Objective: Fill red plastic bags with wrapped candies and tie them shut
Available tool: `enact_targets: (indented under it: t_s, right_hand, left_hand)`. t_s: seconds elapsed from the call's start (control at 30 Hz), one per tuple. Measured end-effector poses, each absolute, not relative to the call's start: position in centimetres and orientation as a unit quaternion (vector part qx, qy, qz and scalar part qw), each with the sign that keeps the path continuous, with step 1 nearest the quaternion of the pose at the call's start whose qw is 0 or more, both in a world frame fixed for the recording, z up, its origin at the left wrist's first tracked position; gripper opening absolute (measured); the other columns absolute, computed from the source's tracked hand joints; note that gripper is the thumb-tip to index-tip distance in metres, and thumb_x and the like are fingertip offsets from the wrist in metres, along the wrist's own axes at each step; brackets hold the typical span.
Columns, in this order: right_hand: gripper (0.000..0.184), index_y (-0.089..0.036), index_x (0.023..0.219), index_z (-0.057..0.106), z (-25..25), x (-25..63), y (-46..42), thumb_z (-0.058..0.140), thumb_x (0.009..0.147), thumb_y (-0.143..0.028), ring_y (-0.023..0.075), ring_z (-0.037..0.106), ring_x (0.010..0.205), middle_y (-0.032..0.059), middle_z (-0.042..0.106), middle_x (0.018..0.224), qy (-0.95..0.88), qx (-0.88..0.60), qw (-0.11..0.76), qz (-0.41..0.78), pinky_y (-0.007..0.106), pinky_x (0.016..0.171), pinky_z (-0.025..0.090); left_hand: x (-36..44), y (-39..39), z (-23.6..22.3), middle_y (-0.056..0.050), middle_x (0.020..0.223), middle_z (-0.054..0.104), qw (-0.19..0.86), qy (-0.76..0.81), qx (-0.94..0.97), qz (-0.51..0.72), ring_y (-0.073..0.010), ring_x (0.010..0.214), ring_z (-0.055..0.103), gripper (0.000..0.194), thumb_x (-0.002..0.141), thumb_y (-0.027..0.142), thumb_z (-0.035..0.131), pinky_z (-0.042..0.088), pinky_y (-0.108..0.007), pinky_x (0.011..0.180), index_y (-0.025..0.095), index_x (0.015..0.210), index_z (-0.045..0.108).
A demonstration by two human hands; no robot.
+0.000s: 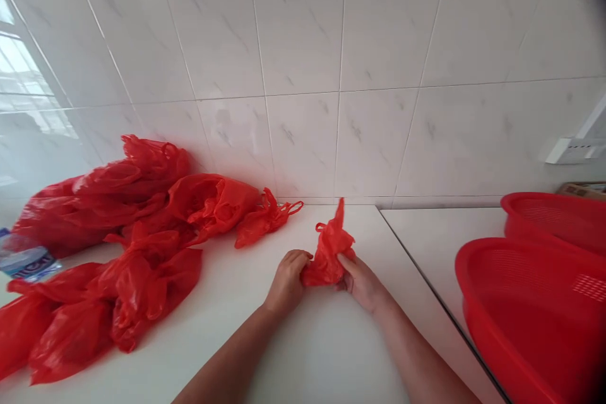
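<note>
red bag point(330, 254) | between left hand point(288, 274), right hand point(362, 281) | touching both

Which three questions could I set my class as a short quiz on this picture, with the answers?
1. Multiple choice: what do the left hand and the right hand both touch?
A. A bottle cap
B. A small red plastic bag
C. A wall socket

2. True or false: a red basket stands to the right of the right hand.

3. Fill in the missing word: a bottle with a blue label shows at the ____ edge of the picture.

Key:
1. B
2. True
3. left
</note>
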State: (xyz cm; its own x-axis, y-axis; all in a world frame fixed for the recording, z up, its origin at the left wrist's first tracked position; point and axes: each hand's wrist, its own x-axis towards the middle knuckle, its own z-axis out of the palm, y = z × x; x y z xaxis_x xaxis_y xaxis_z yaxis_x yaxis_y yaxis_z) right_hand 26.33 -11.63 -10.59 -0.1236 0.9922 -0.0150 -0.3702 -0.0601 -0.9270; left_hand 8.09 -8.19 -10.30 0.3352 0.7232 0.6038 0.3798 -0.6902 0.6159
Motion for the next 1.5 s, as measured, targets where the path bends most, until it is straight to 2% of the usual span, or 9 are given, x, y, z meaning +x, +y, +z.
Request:
enact_targets:
  t_s: [0.13, 0.23, 0.37, 0.53, 0.87, 1.0, 1.1, 1.23, 1.5]
  right_hand:
    - [0.041, -0.021, 0.103, 0.062, -10.5, 26.5, -12.0, 0.072, 0.071, -0.045, 0.0215, 0.063, 0.091, 0.0053, 0.068, 0.101, -0.412, -0.4, 0.584, 0.573, 0.031, 0.071, 0.051]
    - [0.044, -0.021, 0.108, 0.061, -9.8, 25.6, -12.2, 0.072, 0.07, -0.041, 0.0243, 0.061, 0.1, 0.0062, 0.067, 0.106, -0.442, -0.439, 0.601, 0.5, 0.036, 0.084, 0.048]
    - [0.044, -0.023, 0.106, 0.061, -8.8, 23.5, -12.7, 0.073, 0.067, -0.041, 0.0251, 0.063, 0.091, 0.0046, 0.069, 0.098, -0.505, -0.49, 0.569, 0.426, 0.037, 0.08, 0.049]
    - [0.037, -0.02, 0.102, 0.061, -9.6, 23.4, -12.7, 0.065, 0.073, -0.044, 0.0239, 0.061, 0.09, 0.0054, 0.067, 0.097, -0.527, -0.509, 0.559, 0.389, 0.034, 0.079, 0.048]
    - [0.042, -0.023, 0.102, 0.054, -11.1, 28.2, -11.6, 0.067, 0.067, -0.042, 0.0177, 0.061, 0.083, 0.0047, 0.061, 0.103, -0.298, -0.625, 0.654, 0.304, 0.026, 0.062, 0.05]
    - [0.025, -0.019, 0.081, 0.055, -10.5, 27.7, -12.2, 0.06, 0.073, -0.042, 0.0151, 0.059, 0.057, 0.0034, 0.061, 0.075, -0.331, -0.634, 0.558, 0.42, 0.024, 0.044, 0.042]
    - [0.023, -0.018, 0.084, 0.06, -10.1, 26.2, -12.8, 0.067, 0.07, -0.035, 0.0205, 0.066, 0.07, 0.0061, 0.066, 0.083, -0.399, -0.549, 0.51, 0.528, 0.027, 0.052, 0.049]
    - [0.04, -0.023, 0.107, 0.058, -10.2, 24.9, -12.8, 0.072, 0.072, -0.039, 0.0216, 0.065, 0.092, 0.007, 0.063, 0.113, -0.393, -0.432, 0.556, 0.591, 0.033, 0.07, 0.054]
    - [0.032, -0.02, 0.091, 0.067, -11.0, 26.8, -11.5, 0.081, 0.063, -0.028, 0.0171, 0.065, 0.081, 0.0036, 0.07, 0.089, -0.199, -0.384, 0.688, 0.583, 0.025, 0.065, 0.056]
  left_hand:
    - [7.0, -9.1, -10.0, -0.008, 0.128, 0.053, 0.142, 0.345, 0.832, 0.411, -0.0298, 0.122, 0.044, 0.052, 0.062, 0.009, 0.059, 0.034, -0.049, 0.101, 0.027, 0.111, 0.058]
    - [6.8, -10.0, -9.0, -0.01, 0.117, 0.054, 0.122, 0.377, 0.825, 0.404, -0.0254, 0.104, 0.054, 0.058, 0.07, 0.027, 0.065, 0.045, -0.042, 0.09, 0.025, 0.125, 0.047]
    - [7.6, -10.9, -8.3, -0.005, 0.101, 0.058, 0.306, 0.428, 0.723, 0.448, -0.016, 0.072, 0.054, 0.059, 0.068, 0.044, 0.071, 0.048, -0.03, 0.064, 0.025, 0.12, 0.049]
    - [7.9, -10.6, -8.4, -0.004, 0.081, 0.063, 0.569, 0.39, 0.527, 0.496, -0.0164, 0.07, 0.058, 0.031, 0.07, 0.044, 0.069, 0.048, -0.026, 0.059, 0.018, 0.086, 0.06]
    - [6.0, -7.9, -9.9, -0.003, 0.093, 0.059, 0.605, 0.381, 0.359, 0.6, -0.0121, 0.079, 0.058, 0.036, 0.072, 0.049, 0.067, 0.05, -0.026, 0.071, 0.018, 0.085, 0.055]
    - [6.0, -8.0, -10.2, -0.004, 0.094, 0.058, 0.604, 0.381, 0.355, 0.603, -0.0124, 0.08, 0.057, 0.038, 0.071, 0.051, 0.067, 0.049, -0.026, 0.071, 0.018, 0.085, 0.056]
    - [6.4, -8.5, -10.3, -0.005, 0.097, 0.058, 0.609, 0.378, 0.37, 0.591, -0.0145, 0.085, 0.056, 0.038, 0.073, 0.053, 0.065, 0.048, -0.027, 0.071, 0.018, 0.086, 0.058]
    - [7.0, -9.3, -10.1, -0.007, 0.094, 0.061, 0.645, 0.352, 0.413, 0.537, -0.018, 0.087, 0.056, 0.037, 0.073, 0.052, 0.066, 0.047, -0.028, 0.071, 0.015, 0.082, 0.062]
    - [7.0, -10.6, -9.7, -0.009, 0.118, 0.058, 0.766, 0.207, 0.466, 0.39, -0.0235, 0.11, 0.053, 0.037, 0.077, 0.037, 0.069, 0.047, -0.036, 0.088, 0.021, 0.109, 0.061]
